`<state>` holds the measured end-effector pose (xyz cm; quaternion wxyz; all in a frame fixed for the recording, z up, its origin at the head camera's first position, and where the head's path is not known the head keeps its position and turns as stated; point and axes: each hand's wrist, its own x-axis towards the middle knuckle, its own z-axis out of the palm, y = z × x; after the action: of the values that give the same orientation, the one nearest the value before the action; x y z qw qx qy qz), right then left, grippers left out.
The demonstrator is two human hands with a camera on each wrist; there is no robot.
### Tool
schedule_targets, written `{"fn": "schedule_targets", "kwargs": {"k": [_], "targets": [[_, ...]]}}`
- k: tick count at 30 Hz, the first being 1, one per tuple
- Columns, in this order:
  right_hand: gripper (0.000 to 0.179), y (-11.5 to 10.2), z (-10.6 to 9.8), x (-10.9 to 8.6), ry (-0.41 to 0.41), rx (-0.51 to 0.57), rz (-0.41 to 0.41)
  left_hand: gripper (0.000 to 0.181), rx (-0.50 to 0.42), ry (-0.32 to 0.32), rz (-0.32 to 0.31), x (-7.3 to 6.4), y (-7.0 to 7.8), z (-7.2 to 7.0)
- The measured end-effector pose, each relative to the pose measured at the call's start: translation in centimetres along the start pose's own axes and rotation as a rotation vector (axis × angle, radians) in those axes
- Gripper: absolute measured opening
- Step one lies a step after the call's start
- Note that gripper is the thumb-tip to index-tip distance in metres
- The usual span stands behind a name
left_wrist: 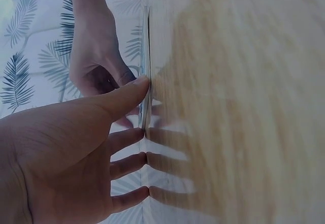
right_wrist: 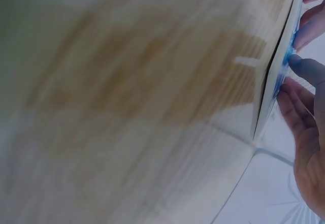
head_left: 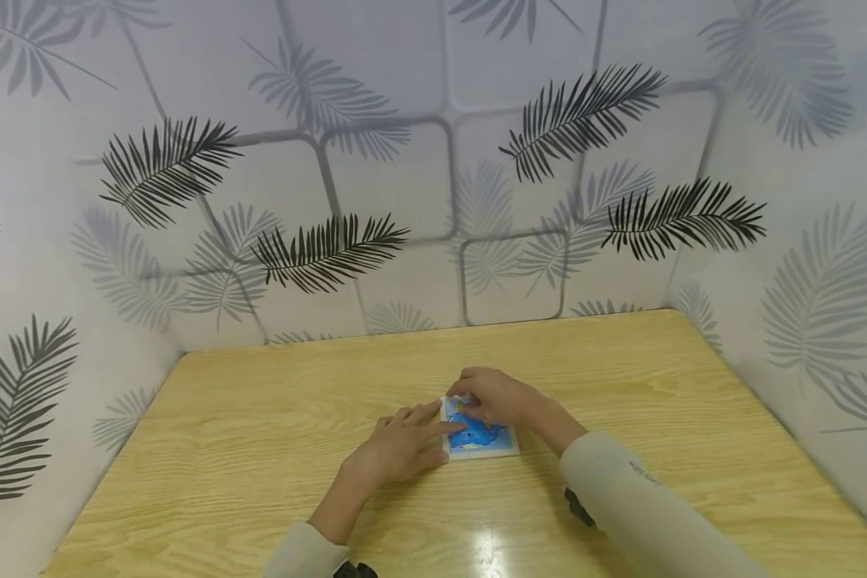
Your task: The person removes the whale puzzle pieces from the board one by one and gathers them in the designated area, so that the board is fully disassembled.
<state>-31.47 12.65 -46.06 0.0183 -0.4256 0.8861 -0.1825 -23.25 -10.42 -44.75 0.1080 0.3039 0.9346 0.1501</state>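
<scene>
A thin square picture board (head_left: 480,449) with a white border and a blue cartoon figure lies flat on the table. My left hand (head_left: 397,448) is at its left side, with the index finger reaching over the picture and the thumb at the near left corner. In the left wrist view the left hand (left_wrist: 61,153) has its other fingertips on the tabletop. Over the far left part of the board bends my right hand (head_left: 494,395). The right wrist view shows the right hand (right_wrist: 307,148) with thumb and fingertips at the board; whether they pinch anything is hidden.
The wooden table (head_left: 274,417) has a glossy, reflective top. Pale wall covering (head_left: 397,185) with leaf prints rises behind it and at both sides. A dark object (head_left: 578,507) sits under the right sleeve, and another dark object (head_left: 354,570) is by the left cuff.
</scene>
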Motion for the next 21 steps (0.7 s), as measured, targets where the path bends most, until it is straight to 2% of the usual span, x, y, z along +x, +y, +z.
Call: {"fn": "schedule_targets", "kwargs": {"k": [6,12,21], "targets": [[0.041,0.11,0.17,-0.18,-0.018,0.063,-0.03,0.051,0.02,-0.004,-0.001,0.1,0.09,0.05],[0.035,0.31,-0.01,0.13,-0.043,0.106,-0.017,0.051,0.023,0.007,0.008,0.15,-0.04,0.07],[0.032,0.29,0.03,0.32,-0.048,0.135,-0.052,0.051,0.018,-0.003,0.005,0.04,-0.11,0.01]]}}
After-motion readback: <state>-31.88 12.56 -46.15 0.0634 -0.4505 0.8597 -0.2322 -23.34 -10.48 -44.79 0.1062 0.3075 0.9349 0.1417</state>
